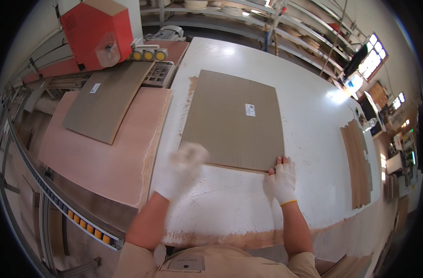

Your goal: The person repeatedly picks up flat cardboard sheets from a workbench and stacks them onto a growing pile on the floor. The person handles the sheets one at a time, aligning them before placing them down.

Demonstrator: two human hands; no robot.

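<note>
Head view: grey-brown panel point(232, 129), centre frame, on white table point(313, 125), apparently mid-handling; right hand point(284, 180), fingers extended, touching its lower-right corner; left hand point(183, 167), blurred, grip untellable; second panel point(107, 99), upper left, done or pending unclear.

window point(373, 58) bright | tabletop point(320, 134) glare | hands point(187, 160): left blurred | rim dark, curved

From afar I see the right hand point(284, 180) touching a brown panel point(232, 127) near the white table's point(315, 153) left edge, the left hand point(183, 166) blurred.
</note>
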